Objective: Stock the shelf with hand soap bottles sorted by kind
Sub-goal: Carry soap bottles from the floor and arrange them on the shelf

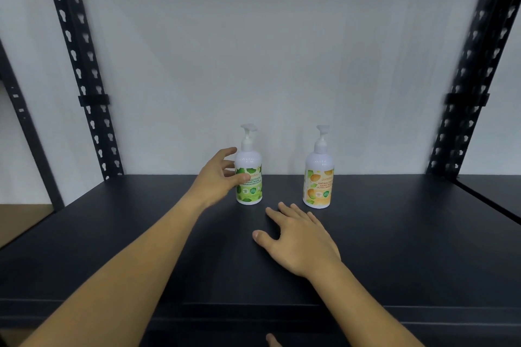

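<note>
A pale grey wall fills the back of the view. In front of it lies the wide, flat, matte black metal shelf, which carries the things. At each side stands a black metal upright with keyhole slots, the left upright and the right upright, both a little blurred. At the far left, below the shelf level, a brown surface is seen; what it is I cannot tell.

Two bare forearms come in from the bottom edge. The left hand is at the left side of the white pump bottle with the green leaf label. Its fingers are loosely spread and its thumb lies across the front of the label, but whether the hand really grips the bottle or only touches it I cannot tell. The right hand is open, palm down, with the fingers spread flat over the shelf, and it holds nothing.

The green-labelled bottle stands upright near the back of the shelf, around the middle. The white pump bottle with the orange fruit label stands upright to the right of it, at the same depth, apart from it. The right hand is in front of the gap between the two bottles and touches neither of them.
</note>
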Demonstrator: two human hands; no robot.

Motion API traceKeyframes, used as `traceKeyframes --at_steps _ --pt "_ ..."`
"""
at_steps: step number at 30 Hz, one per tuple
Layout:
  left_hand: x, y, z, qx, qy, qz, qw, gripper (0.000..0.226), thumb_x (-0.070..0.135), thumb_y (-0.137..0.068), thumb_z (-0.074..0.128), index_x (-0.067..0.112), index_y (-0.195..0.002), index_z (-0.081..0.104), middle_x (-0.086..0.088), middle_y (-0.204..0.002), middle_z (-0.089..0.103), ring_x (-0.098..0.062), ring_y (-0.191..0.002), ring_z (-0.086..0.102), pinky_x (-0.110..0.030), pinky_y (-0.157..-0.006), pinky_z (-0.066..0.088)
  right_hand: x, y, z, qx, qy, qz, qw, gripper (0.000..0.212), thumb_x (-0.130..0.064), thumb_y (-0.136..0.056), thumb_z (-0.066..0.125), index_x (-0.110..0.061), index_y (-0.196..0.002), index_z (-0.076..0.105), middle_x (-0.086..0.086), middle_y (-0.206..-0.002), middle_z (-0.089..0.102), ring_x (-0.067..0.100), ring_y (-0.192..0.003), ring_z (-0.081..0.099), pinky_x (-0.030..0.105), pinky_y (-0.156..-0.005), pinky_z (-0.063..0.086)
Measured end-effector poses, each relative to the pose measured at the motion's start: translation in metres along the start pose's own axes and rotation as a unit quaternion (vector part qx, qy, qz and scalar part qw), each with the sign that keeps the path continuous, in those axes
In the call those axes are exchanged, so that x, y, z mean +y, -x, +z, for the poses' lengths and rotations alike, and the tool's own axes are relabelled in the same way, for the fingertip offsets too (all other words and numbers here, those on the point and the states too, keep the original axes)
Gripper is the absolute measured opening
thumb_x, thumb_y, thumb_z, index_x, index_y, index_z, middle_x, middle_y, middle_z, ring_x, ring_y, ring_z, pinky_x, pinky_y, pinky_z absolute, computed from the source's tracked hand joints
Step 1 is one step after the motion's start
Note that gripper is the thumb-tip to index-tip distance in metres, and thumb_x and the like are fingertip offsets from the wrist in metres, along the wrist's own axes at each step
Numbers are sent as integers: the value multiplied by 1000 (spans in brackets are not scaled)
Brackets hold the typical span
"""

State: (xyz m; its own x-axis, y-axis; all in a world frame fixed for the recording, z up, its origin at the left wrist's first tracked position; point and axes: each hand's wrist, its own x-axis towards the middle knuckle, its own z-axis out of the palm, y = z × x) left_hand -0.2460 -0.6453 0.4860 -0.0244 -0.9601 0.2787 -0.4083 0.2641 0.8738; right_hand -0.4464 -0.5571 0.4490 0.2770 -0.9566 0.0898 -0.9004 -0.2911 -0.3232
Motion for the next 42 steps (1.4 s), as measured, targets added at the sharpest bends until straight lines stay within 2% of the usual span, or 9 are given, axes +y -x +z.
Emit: traceKeyframes --at_steps 8,13,17,20,23,29,33,38,42 --pt "0 5 3 5 -11 7 1000 78 20 -85 75 27 -150 31 1 -126 58 -14 -110 60 -29 -90 48 1 -2 1 -3 2 0 1000 74 -71 -92 32 -34 -156 23 -6 -165 12 15 -152 4 40 -124 5" --pt "4 22 2 -13 -44 -10 999 81 29 -87 73 29 -152 24 -1 -135 56 -13 -118 56 -30 -98 45 0 -2 -1 1 0 -3 1000 73 -70 -92 33 -33 -155 27 -5 -164 16 16 -152 8 41 -123 8" --pt "6 63 -9 3 -129 -19 991 71 35 -90 67 23 -151 32 -3 -148 45 -17 -135 44 -32 -110 36 -3 1 -4 -6 9 0 1000 74 -70 -92 34 -31 -155 28 -2 -164 19 19 -152 12 43 -123 11" --pt "6 105 -29 -11 -224 -16 974 61 41 -95 58 22 -148 38 -1 -151 43 -18 -137 41 -27 -108 32 -9 5 -8 -14 24 10 1000 72 -67 -94 33 -28 -155 29 1 -164 20 23 -151 14 45 -121 12" --pt "7 151 -57 -26 -294 -15 955 60 44 -96 54 20 -149 37 0 -152 40 -17 -138 39 -29 -111 31 -28 18 -6 -5 13 13 1000 70 -63 -96 37 -24 -153 34 7 -162 25 26 -150 20 47 -120 17" --pt "3 253 -124 20 -405 -36 913 58 48 -96 50 23 -147 39 0 -150 43 -18 -136 40 -42 -111 37 -119 68 19 26 -20 -112 993 64 -55 -97 45 -22 -151 38 7 -159 33 24 -145 32 45 -117 27" --pt "-14 337 -161 64 -433 -72 896 54 43 -97 50 21 -146 41 0 -147 45 -19 -133 42 -37 -110 36 -188 105 52 38 -21 -206 977 60 -50 -98 45 -20 -149 42 8 -156 38 22 -145 31 44 -119 22" --pt "-57 452 -191 100 -439 -151 880 54 46 -96 50 20 -143 44 -4 -144 48 -25 -131 45 -43 -105 41 -254 164 114 -9 -20 -277 961 59 -47 -97 47 -17 -147 45 10 -152 43 25 -143 34 43 -119 23" --pt "-103 546 -196 111 -412 -230 875 49 46 -96 51 22 -139 49 -1 -135 55 -23 -120 55 -39 -95 48 -292 215 173 -85 -36 -310 946 60 -48 -97 48 -16 -149 44 10 -151 44 25 -139 39 42 -115 30"
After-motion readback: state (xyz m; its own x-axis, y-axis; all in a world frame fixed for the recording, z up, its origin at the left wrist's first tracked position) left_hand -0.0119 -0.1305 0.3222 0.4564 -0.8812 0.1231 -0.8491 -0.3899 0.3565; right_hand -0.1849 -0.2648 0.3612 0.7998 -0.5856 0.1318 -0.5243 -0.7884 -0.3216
